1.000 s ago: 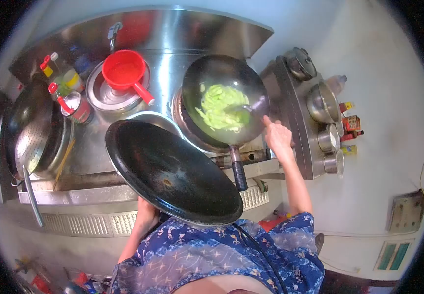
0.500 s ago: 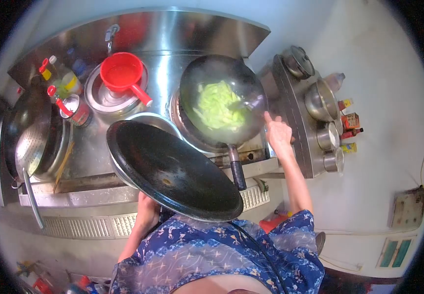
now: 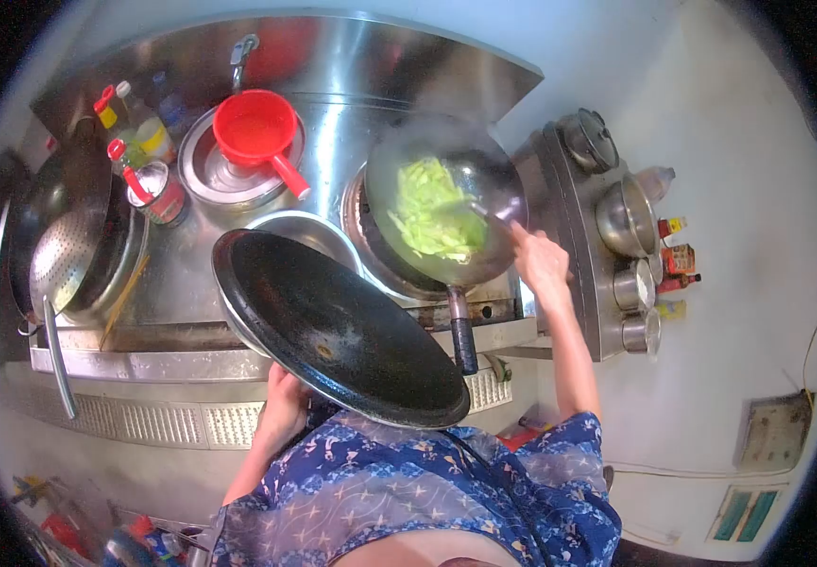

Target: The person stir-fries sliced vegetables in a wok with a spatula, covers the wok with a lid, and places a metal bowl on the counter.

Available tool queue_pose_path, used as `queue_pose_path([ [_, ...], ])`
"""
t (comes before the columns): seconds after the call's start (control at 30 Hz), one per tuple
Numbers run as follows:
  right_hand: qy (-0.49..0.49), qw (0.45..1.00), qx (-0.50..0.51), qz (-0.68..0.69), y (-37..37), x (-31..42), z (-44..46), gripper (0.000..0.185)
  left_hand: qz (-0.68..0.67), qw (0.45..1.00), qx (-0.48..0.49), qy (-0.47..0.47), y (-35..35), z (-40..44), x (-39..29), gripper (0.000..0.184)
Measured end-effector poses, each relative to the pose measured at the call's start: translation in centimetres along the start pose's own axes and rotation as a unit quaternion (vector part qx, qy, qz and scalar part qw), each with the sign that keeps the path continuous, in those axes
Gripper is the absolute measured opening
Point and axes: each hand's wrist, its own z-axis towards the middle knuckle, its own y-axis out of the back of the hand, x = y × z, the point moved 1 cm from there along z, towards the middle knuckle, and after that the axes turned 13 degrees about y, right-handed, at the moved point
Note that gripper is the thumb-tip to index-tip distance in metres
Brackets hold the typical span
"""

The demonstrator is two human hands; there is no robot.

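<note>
My left hand (image 3: 284,408) is closed at the near edge of a large black pan (image 3: 352,331), which is tilted in front of my body. The pan hides part of my fingers. My right hand (image 3: 541,260) grips a spatula (image 3: 492,215), its blade among pale green sliced vegetables (image 3: 432,203). These lie in a dark wok (image 3: 503,180) on the burner, with steam over them. The wok's black handle (image 3: 464,345) points toward me, with neither hand on it.
A red dipper (image 3: 255,128) rests over a metal basin (image 3: 205,180) under the tap. Bottles (image 3: 149,132) and a can (image 3: 158,194) stand at the left, near a perforated ladle (image 3: 61,269). Pots and bowls (image 3: 628,215) line the right counter.
The wok is tilted more toward me, and the vegetables have shifted within it. My right hand has moved the spatula slightly. The left hand still holds the black pan in place.
</note>
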Motion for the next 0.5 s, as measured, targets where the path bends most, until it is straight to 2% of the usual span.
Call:
queue_pose_path([
  [0.07,0.046,0.999,0.006,0.022,1.8,-0.3,-1.6,0.036,-0.014,1.0,0.004,0.001,1.0,0.5,0.5,0.031],
  [0.17,0.038,0.998,0.032,0.033,1.1,0.9,-1.6,0.036,-0.012,1.0,0.019,-0.001,0.8,0.5,0.2,0.031],
  [0.23,0.039,0.998,0.016,0.039,-0.9,1.1,-0.9,0.041,-0.001,1.0,0.026,-0.008,-0.1,0.1,-0.5,0.03],
  [0.3,-0.023,0.998,0.049,0.022,-1.4,1.2,0.0,0.048,-0.016,1.0,0.009,0.005,-0.9,-0.4,-0.8,0.03],
  [0.5,0.005,0.997,0.076,-0.025,4.2,-0.7,-2.1,0.043,0.008,1.0,0.025,-0.002,0.0,-0.3,-0.8,0.03],
])
